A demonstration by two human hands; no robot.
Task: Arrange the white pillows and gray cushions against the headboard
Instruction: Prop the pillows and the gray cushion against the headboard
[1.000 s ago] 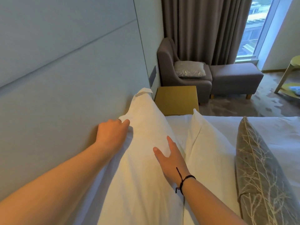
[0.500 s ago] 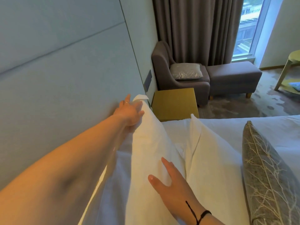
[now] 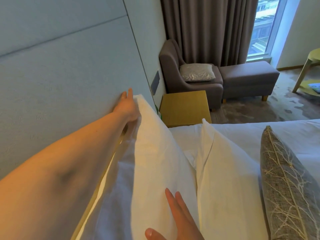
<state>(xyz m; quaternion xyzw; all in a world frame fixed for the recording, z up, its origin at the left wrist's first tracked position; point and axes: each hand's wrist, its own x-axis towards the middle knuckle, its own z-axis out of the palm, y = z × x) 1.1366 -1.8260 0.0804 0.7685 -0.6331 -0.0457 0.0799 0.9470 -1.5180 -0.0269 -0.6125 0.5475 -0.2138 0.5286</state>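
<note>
A white pillow stands on edge close to the pale padded headboard. My left hand reaches far along its back, between pillow and headboard, fingers straight by the pillow's far top corner. My right hand lies flat and open against the pillow's front face near the bottom of the view. A second white pillow stands upright just to the right. A gray cushion with a pale branch pattern stands beyond that one. Another gray cushion rests on the armchair.
A yellow bedside table sits past the pillows at the bed's far side. Behind it stand a gray armchair and footstool, brown curtains and a window. A yellow side table is at far right. White bedding stretches right.
My left hand slid farther along behind the first pillow toward its far corner and its fingers straightened. My right hand dropped lower on the pillow's front. The view moved closer.
</note>
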